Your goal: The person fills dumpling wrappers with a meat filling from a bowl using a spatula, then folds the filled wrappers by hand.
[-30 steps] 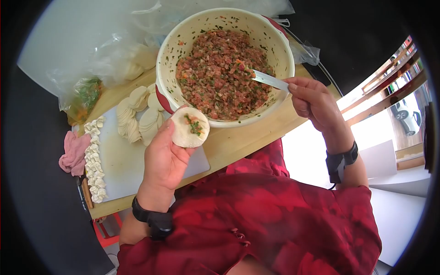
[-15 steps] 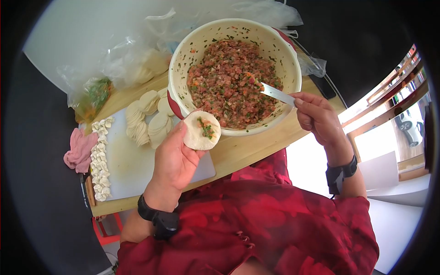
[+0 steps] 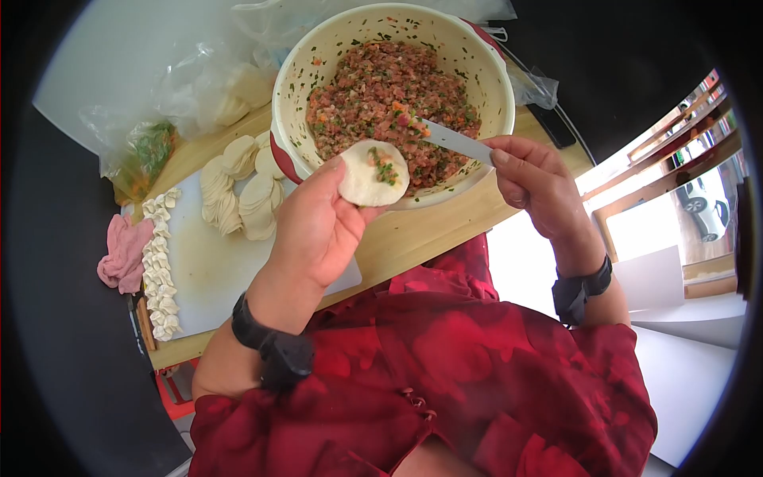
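Observation:
A round dough wrapper (image 3: 362,181) with a small patch of filling and green bits lies in my left hand (image 3: 310,226), which is closed on its edge near the bowl's front rim. My right hand (image 3: 536,187) pinches the end of a flat metal spatula (image 3: 459,144). The spatula's tip carries a little meat filling and is over the bowl, just above and right of the wrapper. Chopped meat with green and orange bits (image 3: 373,87) fills much of the large cream bowl (image 3: 493,95).
Stacked wrappers (image 3: 221,197) lie on a white board (image 3: 199,274), with a row of folded dumplings (image 3: 161,278) along its left edge. A pink cloth (image 3: 125,250), plastic bags (image 3: 195,91) and a dark phone-like object (image 3: 554,127) are around the table.
My left hand has raised the wrapper up and right, over the bowl's rim. The spatula's loaded tip has shifted left and is closer to the wrapper. The whole view has shifted slightly.

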`<act>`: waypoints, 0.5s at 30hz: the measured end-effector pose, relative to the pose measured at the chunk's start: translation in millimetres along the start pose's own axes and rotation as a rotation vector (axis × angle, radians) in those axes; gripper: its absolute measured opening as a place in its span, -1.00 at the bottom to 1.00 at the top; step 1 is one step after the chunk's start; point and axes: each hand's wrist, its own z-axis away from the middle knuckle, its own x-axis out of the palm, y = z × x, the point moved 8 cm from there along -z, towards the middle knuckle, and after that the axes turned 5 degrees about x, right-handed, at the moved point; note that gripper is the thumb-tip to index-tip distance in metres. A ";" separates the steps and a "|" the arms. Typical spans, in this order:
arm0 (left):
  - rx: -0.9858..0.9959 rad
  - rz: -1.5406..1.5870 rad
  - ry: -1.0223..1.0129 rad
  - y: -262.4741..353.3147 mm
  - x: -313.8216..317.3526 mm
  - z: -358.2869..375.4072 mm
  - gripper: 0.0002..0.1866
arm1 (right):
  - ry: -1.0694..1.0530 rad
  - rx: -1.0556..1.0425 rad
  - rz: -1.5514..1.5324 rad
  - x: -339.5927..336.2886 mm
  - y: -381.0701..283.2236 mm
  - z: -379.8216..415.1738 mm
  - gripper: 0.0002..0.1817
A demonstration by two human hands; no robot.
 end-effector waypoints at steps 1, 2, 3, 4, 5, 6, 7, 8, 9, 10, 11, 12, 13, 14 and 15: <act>-0.003 0.013 -0.041 -1.5 6.7 -3.9 -0.57 | 0.032 -0.043 0.032 1.7 -3.1 2.4 -0.70; 0.018 0.001 -0.020 0.0 10.8 -4.5 -0.57 | 0.035 -0.042 0.034 4.3 0.1 3.9 -0.70; 0.015 0.003 -0.022 -0.6 13.0 -6.7 -0.57 | 0.104 -0.161 0.195 3.2 -4.5 7.0 -0.72; 0.016 0.034 -0.051 -0.9 16.7 -9.4 -0.57 | 0.171 -0.278 0.355 3.6 -11.1 10.8 -0.71; 0.018 0.065 -0.079 -1.1 20.4 -11.8 -0.57 | 0.172 -0.276 0.356 4.8 -10.1 10.8 -0.71; 0.017 0.066 -0.078 -1.7 21.6 -14.0 -0.57 | 0.210 -0.568 0.742 18.7 -28.2 21.1 -0.66; 0.031 0.067 -0.072 -0.9 22.5 -16.2 -0.58 | 0.240 -0.861 1.127 38.8 -36.5 34.4 -0.60; 0.046 0.067 -0.067 0.2 23.5 -17.6 -0.58 | 0.239 -0.859 1.126 39.8 -35.3 34.0 -0.60; 0.045 0.066 -0.068 0.5 25.0 -17.9 -0.58 | 0.227 -0.894 1.196 45.0 -32.1 35.1 -0.54; 0.053 0.059 -0.043 1.5 24.5 -18.0 -0.59 | 0.214 -0.928 1.265 49.4 -28.2 35.7 -0.47; 0.060 0.053 -0.018 1.9 23.8 -18.1 -0.61 | 0.201 -0.960 1.335 52.7 -24.0 36.0 -0.40; 0.058 0.051 -0.019 0.6 25.2 -17.9 -0.61 | 0.186 -0.980 1.343 51.4 -20.7 34.8 -0.33; 0.061 0.037 0.009 -0.8 24.6 -17.6 -0.61 | 0.189 -0.980 1.343 49.5 -22.3 35.7 -0.33; 0.064 0.025 0.037 -1.2 23.1 -17.8 -0.61 | 0.181 -0.960 1.319 47.4 -25.7 36.3 -0.36; 0.064 0.023 0.038 -1.5 19.8 -19.9 -0.61 | 0.173 -0.939 1.294 46.4 -29.2 36.7 -0.39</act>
